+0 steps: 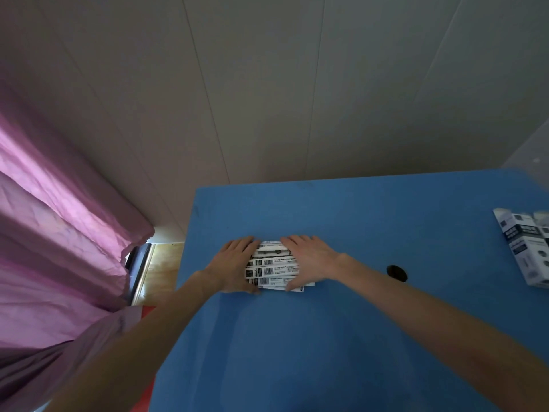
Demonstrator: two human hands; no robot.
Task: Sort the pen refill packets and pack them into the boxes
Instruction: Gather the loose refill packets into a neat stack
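Packets (271, 267): loose overlapping pile, barcode labels up, flat on the blue table (341, 337), toward its far left part. Left hand (234, 263) flat against the pile's left edge, fingers straight, gripping nothing. Right hand (309, 260) lies over the pile's right side, fingers extended, pressing, not clasping. Boxes (527, 248) at the table's right edge, well apart. Dark hole (397, 273) in the tabletop between. Pink curtain (53, 218) at left.
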